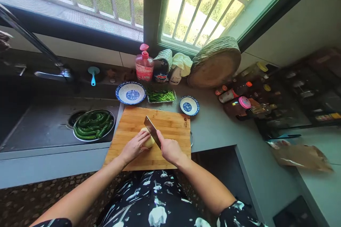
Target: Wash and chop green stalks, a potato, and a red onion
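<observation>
- Two hands are placed over the wooden cutting board (pixel 128 124), which is set on the counter (pixel 213 129).
- The pale, rounded vegetable (pixel 149 143) is laid near the middle of the board, pinned beneath the left hand (pixel 135 145); that grip is pressed over its top and left side.
- The cleaver (pixel 151 129) is held in the right hand (pixel 170 149), the grip closed around its handle, the blade pointed away from the body and to the left.
- Whether the edge has entered the vegetable cannot quite be told, as blade and fingers crowd together at this size.
- The left fingertips should be tucked back, so that only knuckles are faced toward the blade.
- Rolling is the likely risk with so round a piece; it would be steadied best on a flat face.
- The blade should be held upright and pressed straight down, with even spacing between cuts.
</observation>
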The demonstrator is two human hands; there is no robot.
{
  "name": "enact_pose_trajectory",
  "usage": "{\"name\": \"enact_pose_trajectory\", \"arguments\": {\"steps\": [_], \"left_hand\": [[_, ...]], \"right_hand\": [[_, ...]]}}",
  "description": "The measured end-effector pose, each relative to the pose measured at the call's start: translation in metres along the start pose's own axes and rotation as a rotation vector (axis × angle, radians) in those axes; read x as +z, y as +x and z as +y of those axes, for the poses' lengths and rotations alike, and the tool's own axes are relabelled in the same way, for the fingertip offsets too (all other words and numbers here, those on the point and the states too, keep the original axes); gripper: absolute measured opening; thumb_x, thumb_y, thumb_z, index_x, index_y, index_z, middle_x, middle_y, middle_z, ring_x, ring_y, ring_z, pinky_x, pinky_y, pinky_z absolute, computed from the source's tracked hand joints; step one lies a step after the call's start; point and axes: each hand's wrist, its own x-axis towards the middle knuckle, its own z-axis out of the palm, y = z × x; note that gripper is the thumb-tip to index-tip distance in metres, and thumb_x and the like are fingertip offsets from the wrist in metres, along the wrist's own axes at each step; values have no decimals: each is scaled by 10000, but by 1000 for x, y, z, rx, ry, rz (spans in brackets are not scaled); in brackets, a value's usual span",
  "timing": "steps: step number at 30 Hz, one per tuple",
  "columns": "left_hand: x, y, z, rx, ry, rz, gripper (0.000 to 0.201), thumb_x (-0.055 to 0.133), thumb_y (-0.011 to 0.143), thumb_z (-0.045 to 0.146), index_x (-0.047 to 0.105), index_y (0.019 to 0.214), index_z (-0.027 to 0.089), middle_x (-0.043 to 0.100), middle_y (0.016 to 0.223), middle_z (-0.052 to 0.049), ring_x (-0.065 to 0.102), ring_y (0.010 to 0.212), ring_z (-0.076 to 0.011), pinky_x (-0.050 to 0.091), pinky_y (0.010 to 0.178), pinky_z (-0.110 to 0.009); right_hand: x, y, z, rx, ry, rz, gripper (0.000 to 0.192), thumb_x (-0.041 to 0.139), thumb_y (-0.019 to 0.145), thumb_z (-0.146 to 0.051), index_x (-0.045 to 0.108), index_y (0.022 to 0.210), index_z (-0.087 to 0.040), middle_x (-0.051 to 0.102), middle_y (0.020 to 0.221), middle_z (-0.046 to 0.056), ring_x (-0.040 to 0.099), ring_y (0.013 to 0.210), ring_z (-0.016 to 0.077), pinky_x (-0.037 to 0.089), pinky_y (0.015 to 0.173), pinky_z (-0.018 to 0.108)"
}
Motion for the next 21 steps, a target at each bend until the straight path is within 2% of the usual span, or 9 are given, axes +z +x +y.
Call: {"name": "enact_pose_trajectory", "arguments": {"steps": [10, 16, 21], "left_hand": [[4, -1, -3, 113, -9, 127, 555, 527, 842, 427, 453, 1347, 208, 528, 1319, -107, 398, 1288, -281, 403, 1034, -483], [4, -1, -3, 120, -30, 132, 571, 552, 832, 404, 437, 1354, 204, 534, 1309, -110, 396, 1290, -278, 383, 1050, -489], [3, 0, 0, 76, -36, 108, 531, 553, 830, 411, 495, 1306, 183, 542, 1300, -120, 406, 1283, -279, 375, 1057, -493]], "right_hand": [[-7, 14, 2, -57, -82, -110, 777, 460, 817, -175, 42, 1472, -158, 704, 913, 132, 677, 798, 244, 489, 671, 300], [-3, 21, 1, -92, -77, -134, 800, 451, 805, -153, 6, 1470, -129, 703, 916, 144, 677, 814, 256, 498, 680, 320], [8, 25, 2, -90, -84, -140, 859, 479, 790, -155, -51, 1465, -119, 705, 893, 142, 681, 796, 255, 502, 679, 316]]}}
